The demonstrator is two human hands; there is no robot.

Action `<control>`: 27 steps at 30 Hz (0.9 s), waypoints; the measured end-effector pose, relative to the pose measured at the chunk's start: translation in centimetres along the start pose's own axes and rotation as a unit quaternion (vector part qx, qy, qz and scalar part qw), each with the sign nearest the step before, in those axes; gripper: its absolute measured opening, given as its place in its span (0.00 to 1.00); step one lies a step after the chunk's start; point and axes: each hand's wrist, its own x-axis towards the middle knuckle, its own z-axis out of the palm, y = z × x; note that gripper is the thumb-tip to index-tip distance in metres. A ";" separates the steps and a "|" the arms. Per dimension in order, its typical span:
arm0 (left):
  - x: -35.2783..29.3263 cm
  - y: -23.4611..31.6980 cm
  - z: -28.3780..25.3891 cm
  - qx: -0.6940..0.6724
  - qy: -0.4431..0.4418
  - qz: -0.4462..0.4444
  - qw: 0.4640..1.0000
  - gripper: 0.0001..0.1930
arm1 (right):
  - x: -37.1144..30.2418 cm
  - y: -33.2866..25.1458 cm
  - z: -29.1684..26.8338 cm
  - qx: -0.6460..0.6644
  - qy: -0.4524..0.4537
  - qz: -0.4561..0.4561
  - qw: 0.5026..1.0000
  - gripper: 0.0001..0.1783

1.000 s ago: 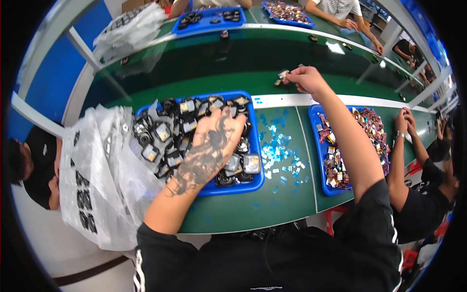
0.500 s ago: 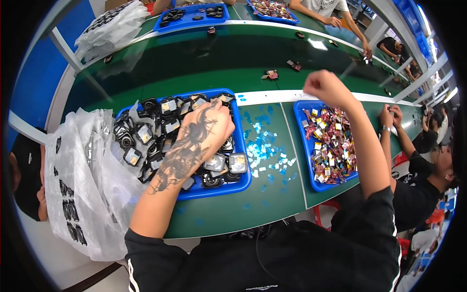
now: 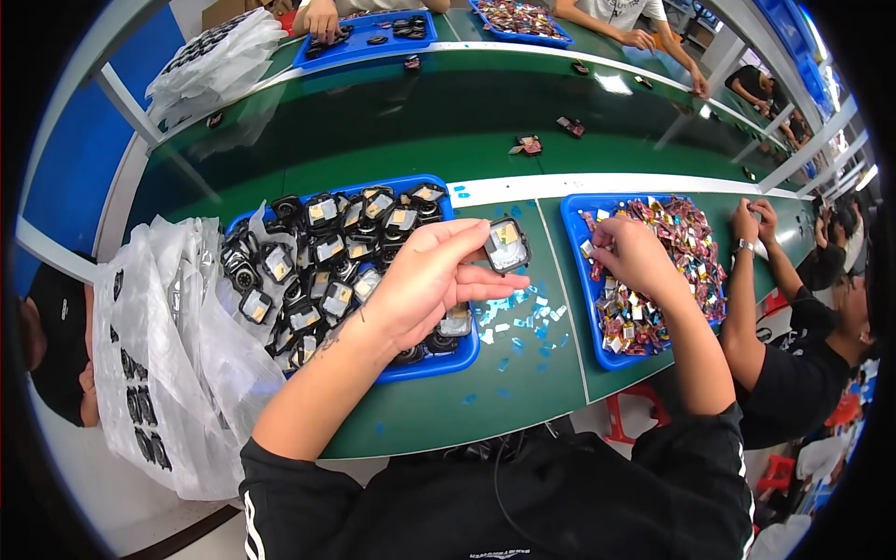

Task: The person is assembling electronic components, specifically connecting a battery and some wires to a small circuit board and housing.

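My left hand (image 3: 425,285) pinches a square black smartwatch case (image 3: 508,246) between thumb and fingers, its silvery inner side showing. It is raised over the green bench, right of a blue tray (image 3: 411,376) heaped with similar black watch cases (image 3: 329,248). At the left part of a second blue tray (image 3: 611,360), my right hand (image 3: 639,254) has its fingers curled together among small battery-and-flex-circuit parts (image 3: 639,322). Whatever lies between those fingertips is hidden.
Small blue and white film pieces (image 3: 523,317) are scattered between the trays. Plastic bags of black parts (image 3: 177,364) stand at the left. Beyond a white rail runs a dark green belt (image 3: 373,121) carrying several assembled pieces (image 3: 528,146). A co-worker's hands (image 3: 754,222) are close at the right.
My left hand has left the watch-case tray, turned over and come right with a case. My right hand has come down from the belt's edge to the right tray. Parts on the belt shifted slightly right.
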 end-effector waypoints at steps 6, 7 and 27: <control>-0.2 -1.1 -0.6 0.093 -0.009 0.034 0.995 0.18 | -1.9 -2.0 -1.3 0.302 0.130 0.077 0.941 0.10; -0.2 -1.1 -0.4 0.123 -0.003 0.038 0.992 0.18 | -2.5 -3.1 -1.5 0.310 0.154 0.050 0.937 0.10; -1.9 -2.1 2.8 0.360 0.003 0.196 0.912 0.07 | -4.2 -12.4 0.1 0.622 0.099 -0.015 0.777 0.05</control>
